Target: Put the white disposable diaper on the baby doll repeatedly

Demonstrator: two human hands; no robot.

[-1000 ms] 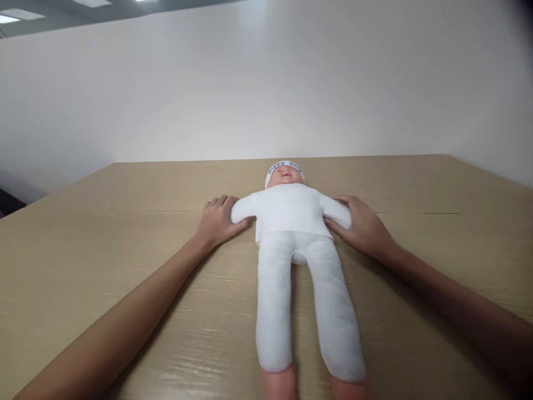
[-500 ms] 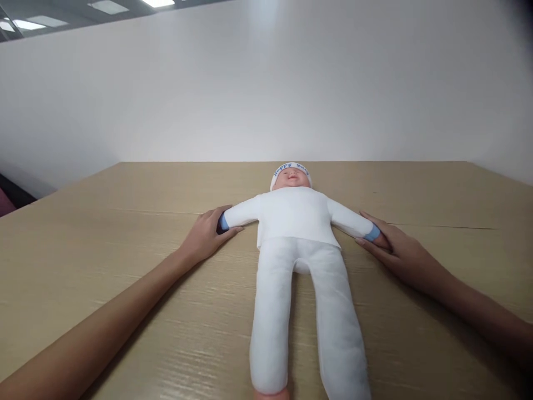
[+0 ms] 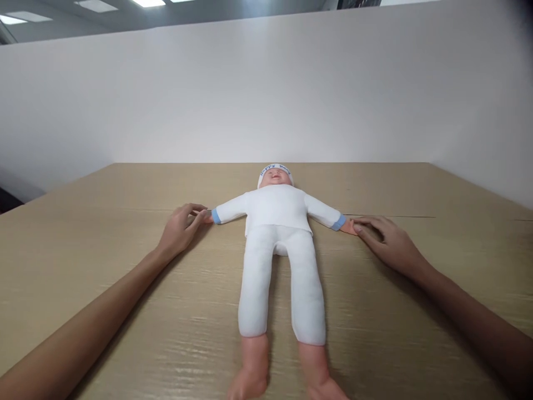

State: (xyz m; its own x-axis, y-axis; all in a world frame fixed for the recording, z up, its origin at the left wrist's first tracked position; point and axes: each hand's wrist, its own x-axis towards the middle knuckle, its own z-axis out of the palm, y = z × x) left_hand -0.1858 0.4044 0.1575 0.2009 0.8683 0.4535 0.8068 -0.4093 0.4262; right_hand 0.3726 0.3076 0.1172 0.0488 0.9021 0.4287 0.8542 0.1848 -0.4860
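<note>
A baby doll lies on its back on the wooden table, head away from me and arms spread. It wears a white top and trousers with blue cuffs, and a white cap with blue lettering. Its bare feet point toward me. At the doll's hand on the left, my left hand is closed, thumb and fingers pinching it. My right hand pinches the doll's other hand between thumb and fingertips at the right. Both my forearms rest low over the table.
Behind the table's far edge stands a plain white partition, which continues along the right side. Ceiling lights show above it. A thin seam runs across the tabletop.
Both my hands have slid outward from the doll's cuffs and forearms to its hands. The view has shifted, so the doll appears smaller, farther left, and its feet now show.
</note>
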